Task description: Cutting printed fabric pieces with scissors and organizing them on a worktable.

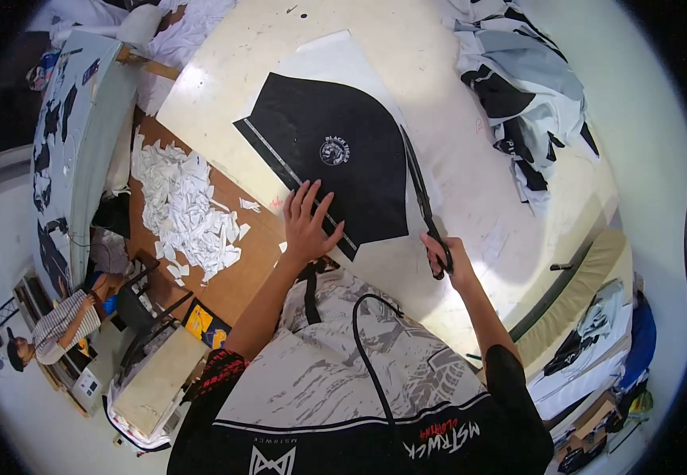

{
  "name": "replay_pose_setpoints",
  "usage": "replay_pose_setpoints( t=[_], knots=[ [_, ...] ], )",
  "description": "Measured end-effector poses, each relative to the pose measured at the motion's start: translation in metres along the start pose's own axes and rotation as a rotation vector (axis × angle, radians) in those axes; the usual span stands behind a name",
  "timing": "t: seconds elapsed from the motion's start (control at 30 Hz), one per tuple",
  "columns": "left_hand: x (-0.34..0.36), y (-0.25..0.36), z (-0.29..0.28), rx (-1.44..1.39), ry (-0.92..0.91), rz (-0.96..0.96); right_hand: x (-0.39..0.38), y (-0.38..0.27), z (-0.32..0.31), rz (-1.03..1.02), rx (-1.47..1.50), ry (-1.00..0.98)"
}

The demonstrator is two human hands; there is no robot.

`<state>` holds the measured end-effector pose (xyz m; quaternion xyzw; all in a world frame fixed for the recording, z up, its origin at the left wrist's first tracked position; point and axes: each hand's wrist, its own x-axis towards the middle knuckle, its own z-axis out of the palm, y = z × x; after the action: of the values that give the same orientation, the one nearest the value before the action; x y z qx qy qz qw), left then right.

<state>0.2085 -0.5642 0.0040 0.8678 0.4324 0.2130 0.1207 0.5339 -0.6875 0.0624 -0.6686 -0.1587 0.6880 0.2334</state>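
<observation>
A black printed fabric piece (pixel 351 186) with a curved far edge, a round white emblem and a pale stripe along its lower left edge lies flat on the table. White material (pixel 343 54) shows past its far side and along its right edge. My left hand (pixel 308 231) rests on the lower left edge with fingers spread, pressing on the stripe. In my right hand (pixel 457 261) are long black scissors (pixel 423 196), fingers through the handles. Their blades point away from me along the piece's right edge, where black meets white. How far the blades are apart is hard to see.
The pale table (pixel 240 47) carries a heap of white, grey and black fabric pieces (pixel 521 87) at far right. White scraps (pixel 189 210) are piled on the brown floor to the left. A person (pixel 62 324) sits at lower left by a black chair (pixel 144 305).
</observation>
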Motion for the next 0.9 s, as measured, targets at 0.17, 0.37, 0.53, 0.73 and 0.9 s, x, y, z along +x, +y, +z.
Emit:
replay_pose_setpoints(
  t=[0.17,0.37,0.53,0.73,0.9],
  knots=[
    [0.004,-0.001,-0.008,0.007,0.015,0.000,0.011,-0.024,-0.020,-0.070,-0.028,-0.097],
    [0.001,-0.003,-0.008,-0.037,-0.040,-0.031,0.035,-0.032,-0.041,-0.028,-0.032,-0.083],
    [0.000,-0.007,-0.013,-0.019,-0.092,-0.035,0.043,-0.034,-0.051,0.018,-0.126,-0.107],
    [-0.001,-0.007,-0.009,0.000,-0.136,-0.060,0.056,-0.068,-0.047,-0.007,-0.042,-0.202],
    [0.000,-0.004,-0.007,0.012,-0.178,-0.086,0.073,-0.076,-0.061,0.025,-0.272,-0.168]
  ],
)
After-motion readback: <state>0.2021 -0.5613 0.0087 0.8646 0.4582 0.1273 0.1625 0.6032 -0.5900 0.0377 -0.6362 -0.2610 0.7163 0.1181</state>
